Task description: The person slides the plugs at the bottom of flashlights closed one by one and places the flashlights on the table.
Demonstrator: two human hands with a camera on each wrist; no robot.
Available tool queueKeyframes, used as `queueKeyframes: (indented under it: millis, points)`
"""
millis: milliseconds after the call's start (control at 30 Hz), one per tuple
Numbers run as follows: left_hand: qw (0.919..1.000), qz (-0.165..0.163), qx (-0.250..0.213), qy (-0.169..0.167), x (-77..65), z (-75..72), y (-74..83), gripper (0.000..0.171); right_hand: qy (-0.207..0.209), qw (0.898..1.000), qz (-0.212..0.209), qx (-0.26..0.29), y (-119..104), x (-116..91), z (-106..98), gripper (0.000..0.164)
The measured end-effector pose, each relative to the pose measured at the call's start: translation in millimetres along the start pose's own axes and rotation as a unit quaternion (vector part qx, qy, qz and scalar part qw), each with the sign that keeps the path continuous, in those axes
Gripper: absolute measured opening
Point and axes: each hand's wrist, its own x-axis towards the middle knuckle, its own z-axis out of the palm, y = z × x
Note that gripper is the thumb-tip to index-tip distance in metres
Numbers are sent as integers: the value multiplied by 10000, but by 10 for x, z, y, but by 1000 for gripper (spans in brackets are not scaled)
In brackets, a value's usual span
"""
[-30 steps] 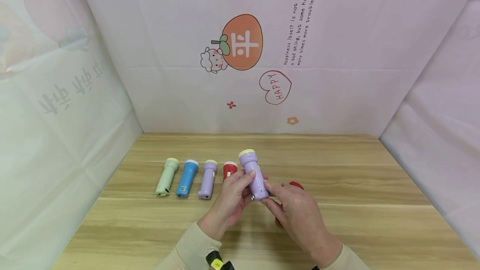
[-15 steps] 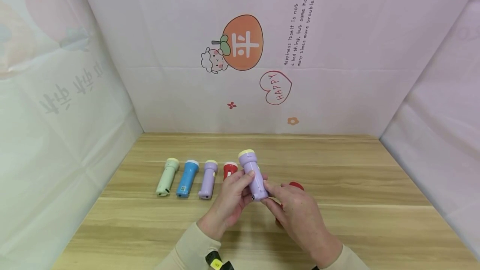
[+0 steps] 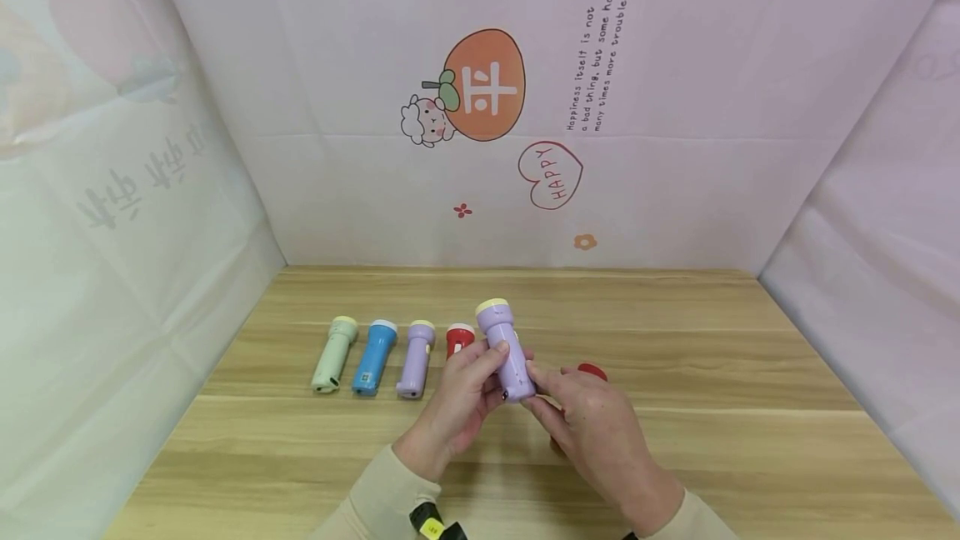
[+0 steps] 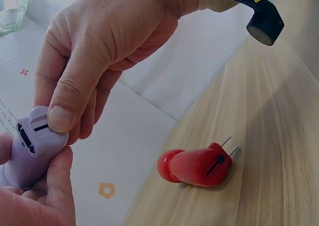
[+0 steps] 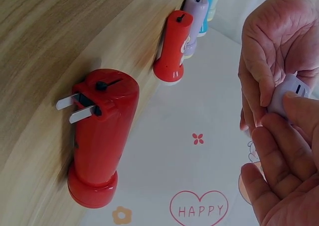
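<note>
A purple flashlight (image 3: 501, 322) with a pale yellow head ring is held up in front of me, tilted with its head away. My left hand (image 3: 463, 390) grips its body, thumb lying along the top. With thumb and fingers my right hand (image 3: 603, 427) pinches the tail end; in the left wrist view its thumb (image 4: 61, 117) presses beside a thin black slot, close to a dark recess in the tail. Beneath my right hand, partly hidden in the head view, a red flashlight (image 5: 107, 141) lies on the table with two metal plug prongs (image 5: 81, 114) sticking out.
Left of my hands lies a row of flashlights: light green (image 3: 334, 354), blue (image 3: 374, 357), another purple one (image 3: 416, 359) and another red one (image 3: 460, 337), partly behind my left hand. White printed cloth (image 3: 660, 198) walls the wooden table (image 3: 712, 340) at the back and sides.
Both hands keep their hold on the purple flashlight, nearly still. The shiny bit of metal at its tail looks darker and less visible now.
</note>
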Motion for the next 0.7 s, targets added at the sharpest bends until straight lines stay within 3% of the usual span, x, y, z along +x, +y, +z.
queueKeyframes:
  millis: [500,700]
  points:
    - [9999,23,133,-62,4,-33,-30,55,-158,9997,109,132,36,-30,33,44]
    - [9998,-72,170,-63,-3,-46,-31,48,-235,9994,191,157,54,-55,41,43]
